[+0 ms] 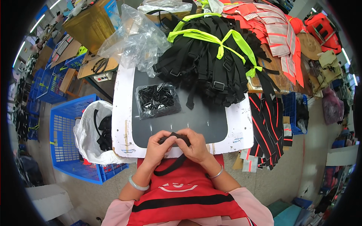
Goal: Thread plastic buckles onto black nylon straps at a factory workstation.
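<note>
At the near edge of the table, my left hand and my right hand are close together, both closed on a black webbing strap. Thumbs and fingers pinch its upper part, and a loop of it hangs down in front of my red apron. Whether a buckle is on the gripped part is hidden by my fingers. Beyond my hands lies a clear plastic bag of small black plastic parts. Farther off is a big bundle of black straps with buckles, tied with neon yellow strips.
A crumpled clear plastic bag lies at the table's far left. Left of the table stands a blue crate holding a white sack with black items. Black-and-red striped strips hang at right; orange-and-silver strips are piled behind.
</note>
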The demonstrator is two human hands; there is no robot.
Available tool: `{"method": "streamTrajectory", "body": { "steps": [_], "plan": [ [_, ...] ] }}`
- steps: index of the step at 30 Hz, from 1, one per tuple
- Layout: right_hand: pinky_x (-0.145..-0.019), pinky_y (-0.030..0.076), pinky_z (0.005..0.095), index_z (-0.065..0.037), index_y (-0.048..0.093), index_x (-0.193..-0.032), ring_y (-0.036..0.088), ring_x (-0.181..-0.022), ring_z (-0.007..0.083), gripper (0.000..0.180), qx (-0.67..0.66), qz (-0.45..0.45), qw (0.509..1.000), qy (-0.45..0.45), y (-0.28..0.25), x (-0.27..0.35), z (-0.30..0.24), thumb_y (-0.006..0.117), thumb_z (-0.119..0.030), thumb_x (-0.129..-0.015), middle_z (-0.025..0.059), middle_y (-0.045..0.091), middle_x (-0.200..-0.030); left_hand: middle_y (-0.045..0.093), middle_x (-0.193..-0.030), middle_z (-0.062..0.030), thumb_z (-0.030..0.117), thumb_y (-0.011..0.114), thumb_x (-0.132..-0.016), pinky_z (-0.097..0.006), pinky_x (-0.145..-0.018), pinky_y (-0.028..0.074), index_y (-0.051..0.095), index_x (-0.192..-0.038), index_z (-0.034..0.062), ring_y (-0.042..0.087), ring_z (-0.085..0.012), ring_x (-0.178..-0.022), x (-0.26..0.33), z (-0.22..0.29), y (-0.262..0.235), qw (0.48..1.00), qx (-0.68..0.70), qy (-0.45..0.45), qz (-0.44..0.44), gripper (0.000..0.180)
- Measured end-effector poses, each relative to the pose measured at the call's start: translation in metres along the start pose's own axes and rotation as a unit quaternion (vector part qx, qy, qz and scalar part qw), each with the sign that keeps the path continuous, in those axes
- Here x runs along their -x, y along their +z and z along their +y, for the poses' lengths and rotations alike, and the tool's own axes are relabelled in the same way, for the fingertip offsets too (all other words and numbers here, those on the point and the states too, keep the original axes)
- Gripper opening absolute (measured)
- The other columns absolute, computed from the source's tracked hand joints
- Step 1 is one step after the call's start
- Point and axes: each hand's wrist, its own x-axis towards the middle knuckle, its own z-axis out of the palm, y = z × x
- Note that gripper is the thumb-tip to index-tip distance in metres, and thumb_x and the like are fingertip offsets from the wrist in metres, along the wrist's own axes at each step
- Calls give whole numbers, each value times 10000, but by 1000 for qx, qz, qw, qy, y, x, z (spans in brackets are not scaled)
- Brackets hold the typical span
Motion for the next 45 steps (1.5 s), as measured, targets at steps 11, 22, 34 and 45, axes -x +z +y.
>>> {"method": "streamTrajectory", "body": {
  "steps": [11, 22, 34, 45],
  "plan": [
    [-492, 372, 193, -63, 530, -900, 484, -572, 66, 100, -334, -141, 882, 303, 3, 14, -14, 549, -161, -896, -13, 517, -655, 564, -768, -6, 229, 461, -964, -156, -505, 353, 551, -998, 24, 461, -23, -603, 4, 10, -9, 987, -66, 138, 46, 226],
    [-455, 302, 153, -44, 515, -1237, 417, -567, 23, 348, -441, -44, 841, 311, 5, 2, -12, 540, -171, -914, -35, 525, -762, 543, -1075, -136, 411, 297, -981, -225, -646, 498, 306, -1326, 26, 564, -147, -785, -3, 15, 17, 983, 29, 168, -60, 517],
    [-467, 279, 166, -73, 534, -900, 390, -550, 28, 127, -467, -47, 812, 347, 11, 14, -15, 553, -198, -905, -31, 492, -688, 579, -1158, -130, 215, 457, -958, -263, -730, 476, 279, -1379, 46, 579, -145, -830, -3, 1, -2, 938, -128, 304, -103, 487],
    [-477, 249, 164, -74, 545, -945, 351, -549, 13, 131, -495, -55, 794, 350, 6, 10, -11, 540, -203, -922, -68, 454, -665, 556, -1208, -186, 120, 433, -900, -328, -836, 458, 389, -1313, -33, 579, -247, -917, -6, 8, 4, 828, -340, 431, -118, 442]
  ]
}}
